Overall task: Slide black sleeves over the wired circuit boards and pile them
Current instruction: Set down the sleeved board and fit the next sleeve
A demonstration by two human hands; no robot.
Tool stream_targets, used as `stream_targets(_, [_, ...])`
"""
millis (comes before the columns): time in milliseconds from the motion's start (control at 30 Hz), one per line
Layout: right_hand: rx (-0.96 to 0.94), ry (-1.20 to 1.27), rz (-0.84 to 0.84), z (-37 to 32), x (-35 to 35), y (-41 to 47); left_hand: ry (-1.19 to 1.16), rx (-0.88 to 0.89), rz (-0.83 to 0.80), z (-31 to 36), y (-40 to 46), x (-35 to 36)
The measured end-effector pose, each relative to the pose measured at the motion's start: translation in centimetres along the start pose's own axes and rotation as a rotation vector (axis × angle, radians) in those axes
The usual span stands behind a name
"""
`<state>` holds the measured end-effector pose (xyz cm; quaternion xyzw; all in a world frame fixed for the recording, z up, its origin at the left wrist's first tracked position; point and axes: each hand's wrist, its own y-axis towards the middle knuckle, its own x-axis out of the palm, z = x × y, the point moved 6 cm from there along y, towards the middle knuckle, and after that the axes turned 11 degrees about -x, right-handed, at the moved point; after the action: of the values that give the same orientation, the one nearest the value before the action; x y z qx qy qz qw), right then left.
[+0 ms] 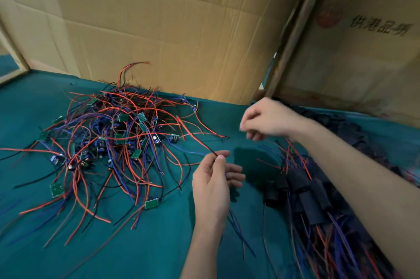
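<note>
A tangled heap of small green circuit boards with red, blue and black wires [113, 140] covers the left half of the green table. My left hand [214, 178] pinches the tip of a red and black wire pair [195, 138] that trails back into that heap. My right hand [268, 119] hovers above the table with fingers curled; it is blurred and I cannot tell whether it holds anything. Below my right forearm lies a pile of boards wearing black sleeves [304, 190], their wires pointing toward me. Loose black sleeves [341, 124] lie behind the right wrist.
The table is covered with green cloth [159, 244]. Upright cardboard sheets [170, 28] wall off the back, and a printed cardboard box [363, 51] stands at the right. Wires spread nearly to the table's left and front edges.
</note>
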<state>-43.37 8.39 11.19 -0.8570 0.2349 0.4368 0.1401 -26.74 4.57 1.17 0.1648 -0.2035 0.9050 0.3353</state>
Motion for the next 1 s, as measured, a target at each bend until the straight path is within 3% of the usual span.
stream_targets(100, [0.153,-0.315,0.131,5.7,-3.1,2.8,0.034,0.004,-0.031,0.0,-0.3,0.2])
stream_targets(333, [0.451,-0.564,-0.032,15.1,-4.5,3.0,0.183,0.042,-0.048,0.1,-0.8,0.5])
stream_targets(500, [0.451,-0.545,0.153,15.7,-5.5,1.6,0.232,0.075,-0.056,0.5,-1.4,0.7])
stream_targets(1000, [0.505,-0.34,0.123,13.6,-6.6,-1.4,0.202,0.048,-0.07,0.5,-1.3,0.9])
